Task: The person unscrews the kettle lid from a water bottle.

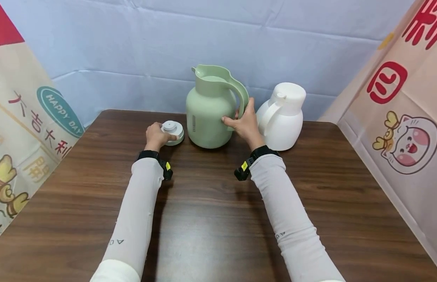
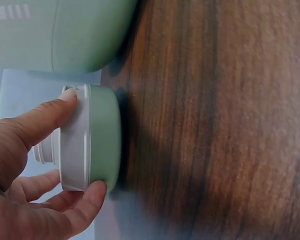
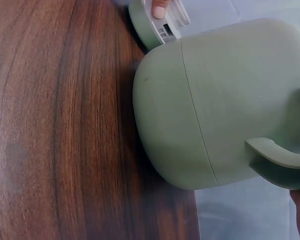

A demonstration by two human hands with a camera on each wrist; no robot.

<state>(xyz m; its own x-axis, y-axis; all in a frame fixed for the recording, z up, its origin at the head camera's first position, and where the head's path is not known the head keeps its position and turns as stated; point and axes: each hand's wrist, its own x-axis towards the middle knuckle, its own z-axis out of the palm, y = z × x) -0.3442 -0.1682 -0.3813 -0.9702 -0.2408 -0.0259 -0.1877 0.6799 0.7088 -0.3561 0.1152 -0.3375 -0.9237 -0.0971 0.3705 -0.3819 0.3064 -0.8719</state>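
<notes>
A light green thermos jug [image 1: 208, 117] stands upright on the table without its lid, its spout to the left. My right hand [image 1: 246, 124] holds its handle [image 3: 280, 162] on the right side, thumb towards the jug's body. Most of that hand falls outside the right wrist view. To the left of the jug, a round lid [image 1: 173, 134] rests upside down, its green top [image 2: 105, 137] on the wood and its white stopper pointing up. Thumb and fingers of my left hand [image 1: 156, 136] pinch the lid by its sides.
A white thermos jug [image 1: 286, 121] stands close to the right of my right hand, its handle turned towards me. The dark wooden table [image 1: 204, 219] ends at a pale blue cloth [image 1: 133, 47] behind the jugs. Printed cloths [image 1: 408, 137] hang at both sides.
</notes>
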